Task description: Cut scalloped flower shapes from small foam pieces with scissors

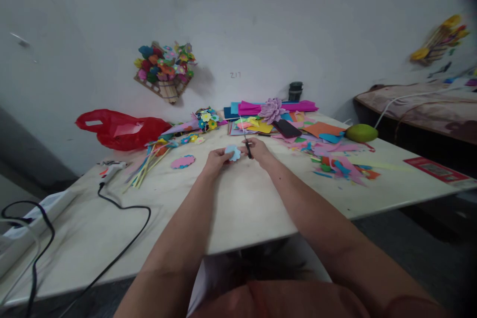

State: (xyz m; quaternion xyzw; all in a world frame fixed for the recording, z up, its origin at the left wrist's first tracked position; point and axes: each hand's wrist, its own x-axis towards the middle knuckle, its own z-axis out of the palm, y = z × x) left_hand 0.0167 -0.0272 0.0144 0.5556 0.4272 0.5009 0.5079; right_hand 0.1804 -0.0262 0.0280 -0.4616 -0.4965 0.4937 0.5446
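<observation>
The left hand (216, 160) pinched a light blue scalloped piece (233, 152) between thumb and fingers, just above the pale table (249, 208). Right beside it, the right hand (260, 152) had its fingers closed around a black-handled tool (248, 150), its slim metal end pointing away towards the wall; I couldn't make out its exact kind. Beyond it crowded coloured sheets, a lilac flower (273, 110) and a dark flat slab (286, 128). Loose paper scraps (340, 168) littered the right side, near a green oval object (361, 132). Leftward lay a pink-and-blue scalloped disc (183, 161), then pale strips (145, 168), a red plastic bag (124, 130) and a glue gun (112, 172), whose black cord (143, 206) snaked over the near left of the table.
</observation>
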